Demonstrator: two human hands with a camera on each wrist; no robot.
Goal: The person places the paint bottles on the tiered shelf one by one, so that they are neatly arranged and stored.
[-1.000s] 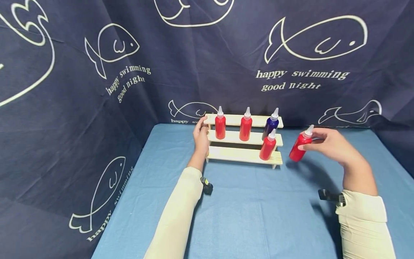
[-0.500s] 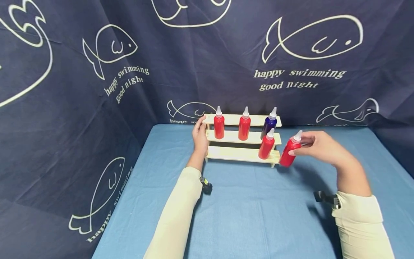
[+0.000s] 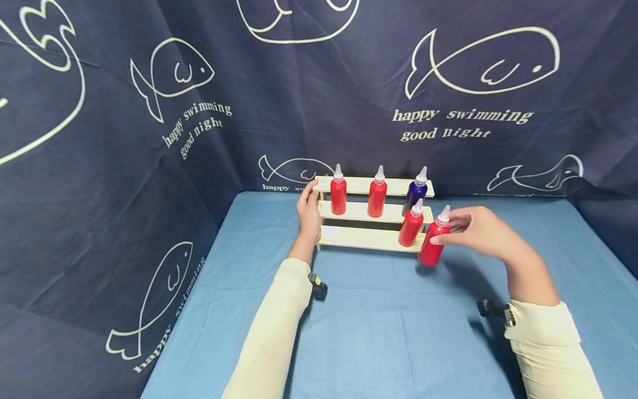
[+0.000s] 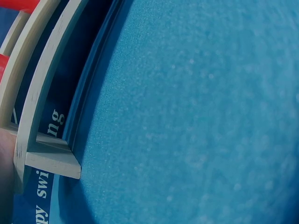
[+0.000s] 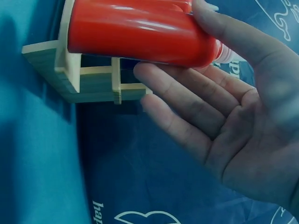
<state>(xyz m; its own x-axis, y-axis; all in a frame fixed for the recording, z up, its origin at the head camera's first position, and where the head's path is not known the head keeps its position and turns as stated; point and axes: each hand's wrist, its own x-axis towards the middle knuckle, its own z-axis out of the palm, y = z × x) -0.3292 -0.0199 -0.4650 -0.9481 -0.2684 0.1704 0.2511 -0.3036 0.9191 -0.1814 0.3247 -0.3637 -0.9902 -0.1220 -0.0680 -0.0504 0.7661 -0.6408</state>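
Observation:
Between thumb and fingers, my right hand (image 3: 476, 235) pinches a red squeeze bottle (image 3: 431, 249) with a pointed white tip, slightly tilted. It overlaps the right end of the bottom shelf of a three-tier wooden rack (image 3: 366, 238). In the right wrist view the thumb lies on one side of the red bottle (image 5: 140, 32) and the fingertips on the other. My left hand (image 3: 310, 215) holds the rack's left end at the top shelf. Another red bottle (image 3: 411, 228) stands at the right of the bottom shelf. Two red bottles and a dark blue bottle (image 3: 415, 197) stand on the middle shelf.
A blue cloth (image 3: 364, 327) covers the table. Behind and to the left hangs a dark blue curtain (image 3: 349, 100) with white fish drawings and lettering. In the left wrist view the rack's leg (image 4: 53, 161) stands near the cloth.
My right hand has carried the red bottle leftward and a little toward me, from beside the rack to the front of its right end. The left hand has stayed on the rack.

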